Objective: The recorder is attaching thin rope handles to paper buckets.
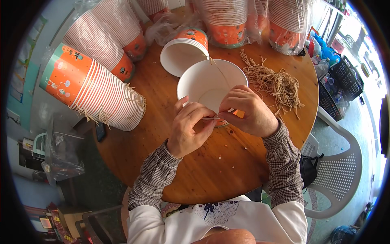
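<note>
A white-lined paper bucket (194, 83) stands in front of me with its mouth tilted toward me. Its outside is orange where it shows below my fingers. From the far rim a thin tan string (220, 72) crosses the opening and disappears under my right hand (245, 110). My left hand (190, 126) pinches the near rim between thumb and fingers. The fingertips of my right hand are pinched together right beside it, around the string's end, which is mostly hidden. Just behind lies another paper bucket nest (178, 57) on its side, partly covered by the first.
A tangled pile of tan strings (280, 83) lies on the round wooden table (195, 175) to the right. At left leans a tall stack of orange buckets (97, 91) with strings attached. Plastic-wrapped bucket stacks (225, 22) line the back. A white chair (337, 171) stands at right.
</note>
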`<state>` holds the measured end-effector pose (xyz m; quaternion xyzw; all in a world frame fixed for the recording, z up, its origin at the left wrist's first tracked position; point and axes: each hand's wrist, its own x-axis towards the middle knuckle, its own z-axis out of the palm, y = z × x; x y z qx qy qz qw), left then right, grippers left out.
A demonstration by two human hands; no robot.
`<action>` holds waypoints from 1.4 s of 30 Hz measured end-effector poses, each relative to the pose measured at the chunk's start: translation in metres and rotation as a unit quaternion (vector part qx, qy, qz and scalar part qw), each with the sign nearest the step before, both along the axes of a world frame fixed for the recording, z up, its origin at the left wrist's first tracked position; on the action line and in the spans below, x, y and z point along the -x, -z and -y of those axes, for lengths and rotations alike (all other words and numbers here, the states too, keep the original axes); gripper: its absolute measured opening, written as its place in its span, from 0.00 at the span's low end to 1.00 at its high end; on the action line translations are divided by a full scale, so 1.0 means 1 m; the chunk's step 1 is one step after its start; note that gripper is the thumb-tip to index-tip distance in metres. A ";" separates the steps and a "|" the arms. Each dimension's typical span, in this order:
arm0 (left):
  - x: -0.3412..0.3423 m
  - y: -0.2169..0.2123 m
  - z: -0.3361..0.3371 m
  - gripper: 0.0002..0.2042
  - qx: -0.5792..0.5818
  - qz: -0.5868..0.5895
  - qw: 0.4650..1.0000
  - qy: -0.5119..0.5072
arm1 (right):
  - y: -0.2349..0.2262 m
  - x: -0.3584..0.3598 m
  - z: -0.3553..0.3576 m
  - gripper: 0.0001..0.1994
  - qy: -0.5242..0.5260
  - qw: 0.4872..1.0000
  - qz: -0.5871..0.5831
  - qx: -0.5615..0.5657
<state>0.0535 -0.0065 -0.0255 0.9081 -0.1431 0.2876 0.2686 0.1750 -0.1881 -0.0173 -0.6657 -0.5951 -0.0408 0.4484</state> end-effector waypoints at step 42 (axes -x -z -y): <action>0.058 -0.032 -0.009 0.08 -0.259 0.068 0.963 -0.017 | 0.005 0.040 -0.018 0.22 -0.022 0.997 0.007 0.073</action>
